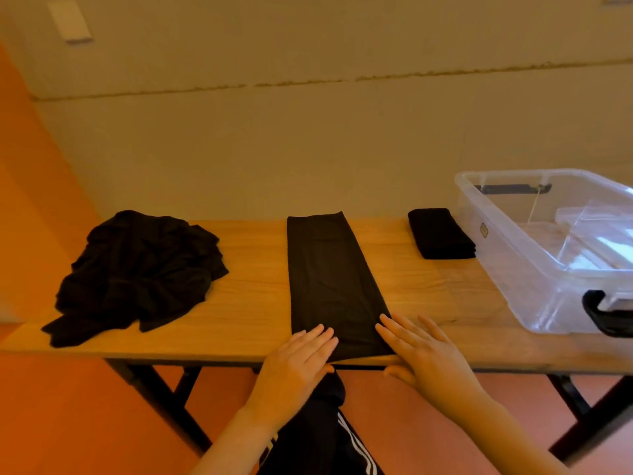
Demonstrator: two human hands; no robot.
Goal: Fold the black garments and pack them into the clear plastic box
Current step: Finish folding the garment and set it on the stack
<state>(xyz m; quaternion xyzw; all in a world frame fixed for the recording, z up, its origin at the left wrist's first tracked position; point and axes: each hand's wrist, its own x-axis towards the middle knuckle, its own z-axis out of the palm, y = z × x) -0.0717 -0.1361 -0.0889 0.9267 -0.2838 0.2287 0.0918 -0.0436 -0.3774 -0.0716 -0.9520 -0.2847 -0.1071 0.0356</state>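
Head view: left hand and right hand lie flat, fingers spread, pressing long folded garment at 6 o'clock on table; pile at 9, clear box at 3

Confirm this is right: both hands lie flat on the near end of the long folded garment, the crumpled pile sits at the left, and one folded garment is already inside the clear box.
One detail is wrong. The head view shows the small folded garment on the table beside the clear box, not inside it. The left hand, right hand, long garment and crumpled pile are as stated.
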